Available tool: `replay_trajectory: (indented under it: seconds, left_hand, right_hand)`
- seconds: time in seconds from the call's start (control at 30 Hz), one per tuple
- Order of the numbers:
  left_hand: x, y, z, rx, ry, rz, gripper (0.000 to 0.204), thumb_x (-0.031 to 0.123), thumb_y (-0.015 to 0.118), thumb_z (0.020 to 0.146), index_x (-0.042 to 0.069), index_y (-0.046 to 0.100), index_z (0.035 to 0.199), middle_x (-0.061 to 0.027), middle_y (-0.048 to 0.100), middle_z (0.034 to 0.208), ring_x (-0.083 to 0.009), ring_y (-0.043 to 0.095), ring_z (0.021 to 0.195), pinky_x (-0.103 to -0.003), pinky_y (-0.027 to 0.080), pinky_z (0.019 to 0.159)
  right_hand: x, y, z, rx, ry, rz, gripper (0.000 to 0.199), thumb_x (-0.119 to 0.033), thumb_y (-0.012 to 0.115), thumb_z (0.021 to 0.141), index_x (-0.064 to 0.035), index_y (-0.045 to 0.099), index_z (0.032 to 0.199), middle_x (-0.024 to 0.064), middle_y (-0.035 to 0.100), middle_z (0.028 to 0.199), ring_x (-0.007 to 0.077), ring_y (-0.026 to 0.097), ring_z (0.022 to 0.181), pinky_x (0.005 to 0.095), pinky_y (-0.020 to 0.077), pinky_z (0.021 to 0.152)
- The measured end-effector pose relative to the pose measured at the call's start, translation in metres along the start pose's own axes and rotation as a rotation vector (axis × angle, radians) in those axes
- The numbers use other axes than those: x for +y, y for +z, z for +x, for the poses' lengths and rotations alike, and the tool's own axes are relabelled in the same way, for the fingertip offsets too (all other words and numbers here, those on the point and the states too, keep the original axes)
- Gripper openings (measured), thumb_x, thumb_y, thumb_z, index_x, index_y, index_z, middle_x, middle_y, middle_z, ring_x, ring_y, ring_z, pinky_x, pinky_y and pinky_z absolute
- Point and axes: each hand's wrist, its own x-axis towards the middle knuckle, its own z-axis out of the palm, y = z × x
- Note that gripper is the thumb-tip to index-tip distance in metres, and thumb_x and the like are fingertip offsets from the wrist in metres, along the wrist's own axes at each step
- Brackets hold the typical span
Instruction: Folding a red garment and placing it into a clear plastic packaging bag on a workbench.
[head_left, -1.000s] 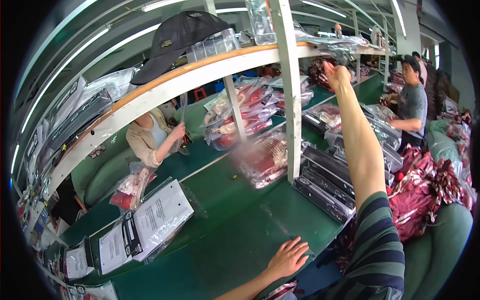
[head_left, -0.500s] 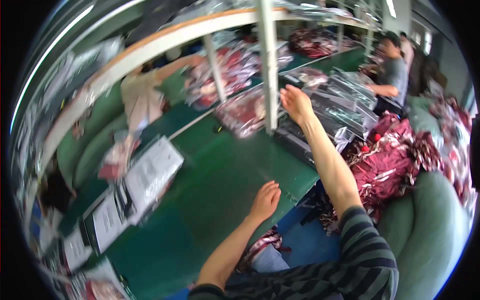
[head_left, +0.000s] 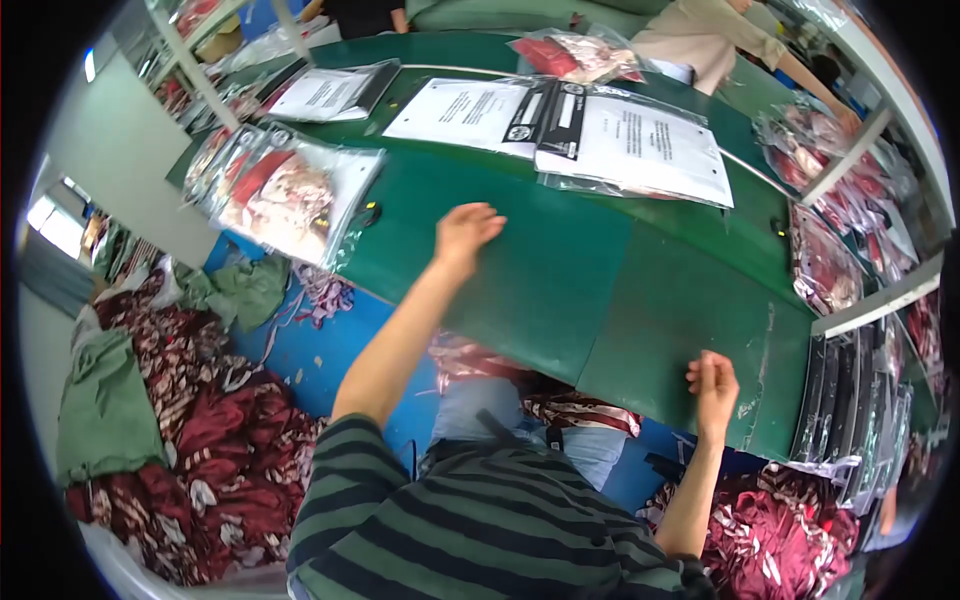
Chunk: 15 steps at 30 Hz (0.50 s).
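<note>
White-sheeted packs [head_left: 632, 145]: lying at the far side of the table, side by side in clear plastic, beyond both hands; the print is too fine to make out.
Left hand [head_left: 468, 238]: over the middle of the green tabletop [head_left: 540, 285], fingers together and pointing right, a touch blurred; contact with the surface? Cannot tell.
Right hand [head_left: 713, 390]: at the near right edge, fingers loosely bent and a little apart, palm partly hidden.
Bagged garment [head_left: 285, 195]: red and cream, to the left of the left hand, its plastic glaring.
Black packs [head_left: 835, 390]: stacked right of the right hand, the far ones lost in the dark rim.
White beam [head_left: 848, 160]: slanting straight across the bagged pile [head_left: 800, 140] behind it.
Person in beige [head_left: 695, 40]: cut off by the top edge, arm stretched towards that pile.
Burgundy heap [head_left: 235, 450]: down at left, partly covered by green cloth [head_left: 108, 405].
The swing: half a second ago that right arm reaches out by the black packs; now it's drawn back, and the view has turned left, bringing in the heap.
</note>
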Motion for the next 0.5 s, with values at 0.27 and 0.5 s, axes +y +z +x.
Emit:
replay_trajectory:
  seconds: [0.27,0.5]
  left_hand:
    - [0.048,0.010,0.064,0.099,-0.300,0.091,0.035,0.015,0.056,0.102,-0.012,0.050,0.124,-0.0267,0.058,0.123,-0.0341,0.064,0.113,-0.038,0.054,0.099]
    - [-0.019,0.047,0.161,0.182,-0.493,-0.265,0.053,0.023,0.066,0.097,-0.015,0.045,0.127,-0.0293,0.052,0.126,-0.0366,0.061,0.116,-0.043,0.055,0.100]
  right_hand:
    - [-0.048,0.104,0.103,-0.214,0.214,0.374,0.039,-0.027,0.063,0.100,0.0016,0.060,0.125,0.0139,0.069,0.115,0.0182,0.067,0.096,0.0262,0.0536,0.080]
    - [-0.057,0.137,0.259,0.294,0.323,0.699,0.082,-0.049,0.082,0.080,0.0026,0.049,0.134,0.0264,0.050,0.132,0.0358,0.053,0.118,0.0424,0.0515,0.094]
